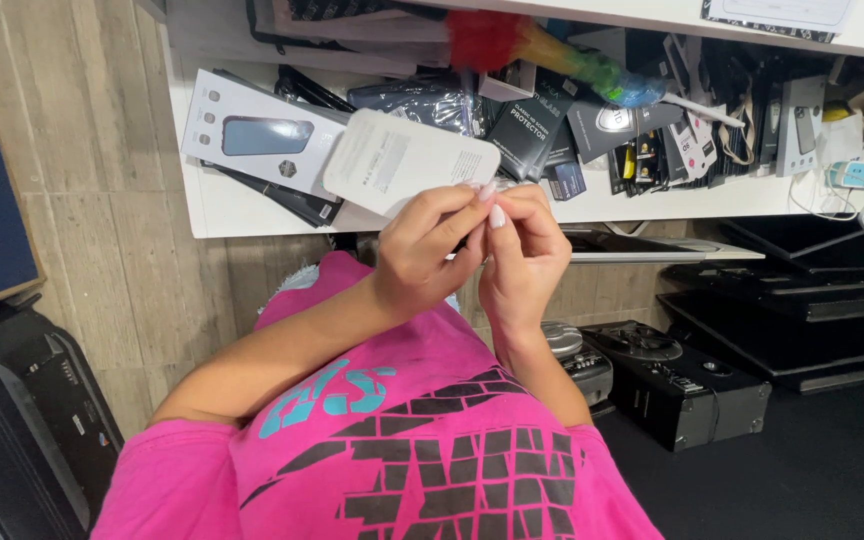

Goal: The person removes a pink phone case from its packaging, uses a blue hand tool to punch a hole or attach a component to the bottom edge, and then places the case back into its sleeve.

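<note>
The white phone-case package [407, 160] was held above the cluttered worktop [222, 205]; the 2 hands, left [422, 250] and right [522, 255], pinched closed at its lower corner. It looked unopened, the opening barely begun.

A flat white rounded package [410, 160] is held at its right end by the fingers [472, 205] of both hands, above the white surface [222, 205]. Just left of it, a white box with a blue phone case pictured [257, 135] is laid on that surface. To its right, dark slim packages [532, 125] are piled, and farther right small black-and-white carded packs [692, 145] are heaped.
</note>
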